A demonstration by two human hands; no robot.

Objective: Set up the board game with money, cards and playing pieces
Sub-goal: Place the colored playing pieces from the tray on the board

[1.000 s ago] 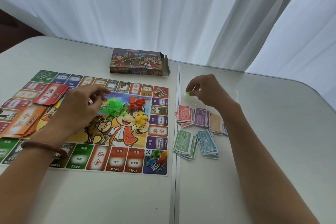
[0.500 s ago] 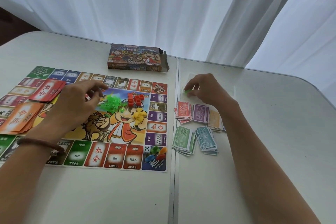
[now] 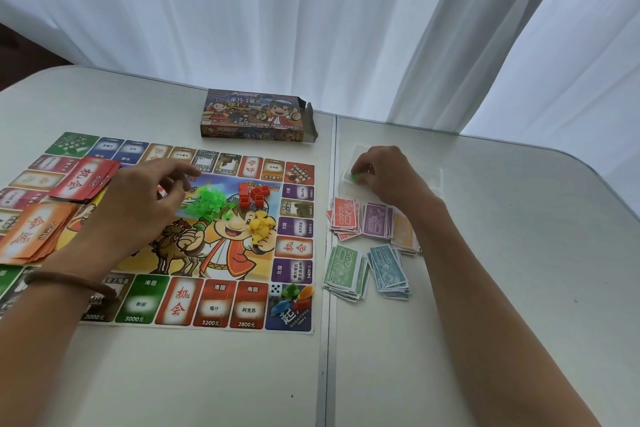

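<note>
The game board [image 3: 214,305] lies flat on the left half of the table. On its middle sit heaps of green pieces [image 3: 207,204], red pieces [image 3: 254,196] and yellow pieces [image 3: 261,229]. Red cards [image 3: 85,180] and orange cards [image 3: 33,232] are stacked on its left. A white die [image 3: 276,289] and coloured pawns [image 3: 294,298] sit on the corner square. My left hand [image 3: 145,208] hovers over the board beside the green heap, fingers loosely curled. My right hand [image 3: 388,177] pinches a small green piece [image 3: 355,178] on a clear plastic bag [image 3: 434,180]. Money stacks [image 3: 367,243] lie just below that hand.
The open game box [image 3: 256,121] lies behind the board. A seam [image 3: 327,374] splits the two table halves. White curtains [image 3: 311,10] hang behind the table. The table's right edge curves away at the far right.
Both hands stay almost where they were. My right hand has settled a little lower on the plastic bag with the green piece.
</note>
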